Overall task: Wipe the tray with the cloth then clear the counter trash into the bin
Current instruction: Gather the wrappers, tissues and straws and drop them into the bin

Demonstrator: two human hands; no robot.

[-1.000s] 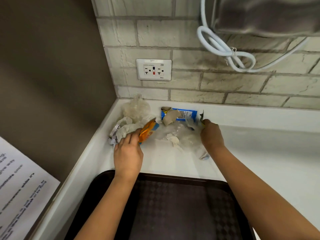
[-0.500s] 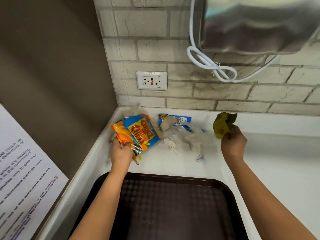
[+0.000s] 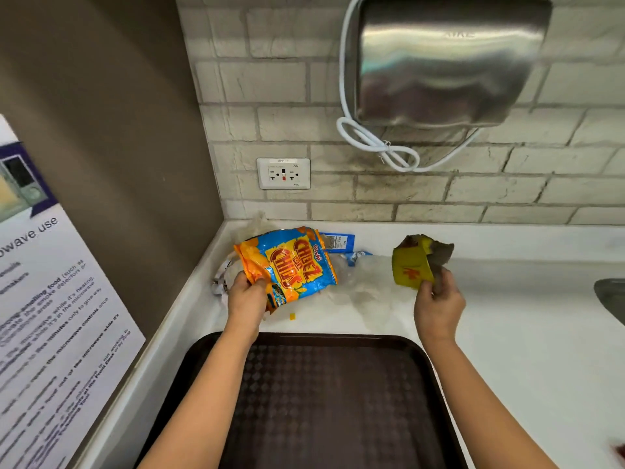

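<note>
The left hand (image 3: 247, 296) grips an orange-and-blue chip bag (image 3: 287, 262) by its lower corner at frame centre; the right hand (image 3: 438, 304) pinches a crumpled yellow wrapper (image 3: 411, 265), both lifted off the white table (image 3: 507, 333), likely for binning. Clear plastic (image 3: 365, 286) lies between them. The dark tray (image 3: 331, 401) sits below.

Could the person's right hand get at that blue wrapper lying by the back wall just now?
Probably not at once. The right hand already pinches a yellow wrapper, so it is full. The blue wrapper also lies partly behind the orange chip bag held by the left hand.
</note>
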